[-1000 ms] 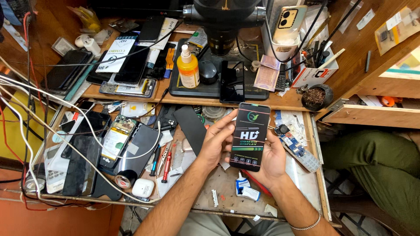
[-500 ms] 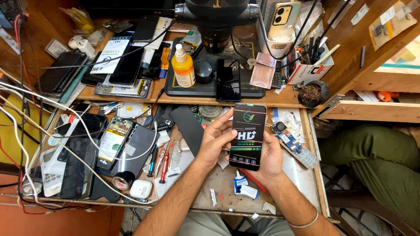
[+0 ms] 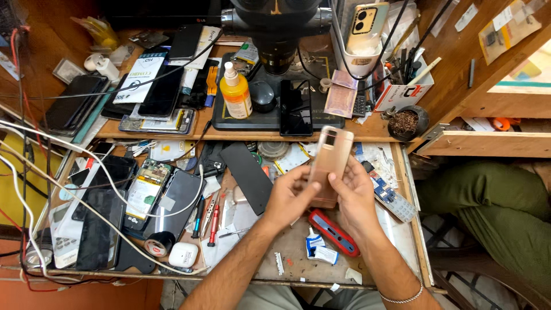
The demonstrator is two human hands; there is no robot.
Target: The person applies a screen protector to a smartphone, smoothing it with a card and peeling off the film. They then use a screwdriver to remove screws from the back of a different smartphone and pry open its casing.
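We hold a slim rose-gold phone back panel [image 3: 329, 163] with a camera cut-out near its top, raised above the cluttered wooden drawer tray [image 3: 410, 224] and tilted slightly to the right. Our left hand [image 3: 291, 195] pinches its lower left edge between thumb and fingertips, and our right hand [image 3: 354, 192] closes on its lower right edge, thumb on the face towards us. Both hands grip the same panel, which touches nothing else.

As far as we can judge, the work sits at an inspecting or fitting stage: the panel is in hand and free of any phone body, and no tool is held. The red-handled screwdriver [image 3: 214, 215] and metal tweezers [image 3: 208, 212] lie untouched to the left, near a bare green circuit board assembly [image 3: 144, 186]. A red and blue flat tool [image 3: 334, 232] lies just below our hands, beside a small white and blue tube [image 3: 315, 248].

On the shelf above stand an orange bottle with a white pump top [image 3: 236, 92] and a black phone [image 3: 296, 107] on the dark microscope base [image 3: 247, 117].

We cannot tell whether the side we see is the inner or outer face of the panel, nor which phone it belongs to. Its lower end is hidden behind our fingers, and the microscope head is cut off at the top.
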